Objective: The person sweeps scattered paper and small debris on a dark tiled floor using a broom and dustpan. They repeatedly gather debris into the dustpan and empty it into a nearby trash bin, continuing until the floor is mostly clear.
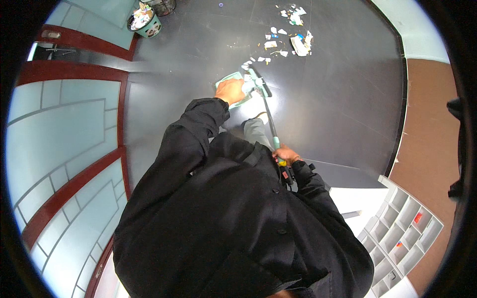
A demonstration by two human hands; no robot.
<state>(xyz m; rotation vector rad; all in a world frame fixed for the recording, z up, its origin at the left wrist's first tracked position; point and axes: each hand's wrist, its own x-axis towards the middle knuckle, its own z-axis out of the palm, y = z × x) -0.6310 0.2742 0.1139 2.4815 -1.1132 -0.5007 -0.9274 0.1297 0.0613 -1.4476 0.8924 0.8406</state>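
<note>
My left hand (230,91) is closed over a light green dustpan (236,75) low over the dark floor, its grip hidden under the fingers. A broom (271,121) with a grey stick and a pale green head slants down from my right hand (286,154), which grips the green and yellow top part of the stick. The broom head (259,81) rests just right of the dustpan's mouth, with dark bristles facing right. White paper scraps (246,65) lie at the head's far end. More torn paper and litter (299,45) is scattered farther ahead.
A green bin (152,29) full of rubbish stands at far left, beside a dark bin (164,6). Red-framed frosted glass doors (63,100) line the left. At lower right are a white compartment shelf (400,232) and a brown wall panel (428,130). Another litter pile (296,18) lies farther off.
</note>
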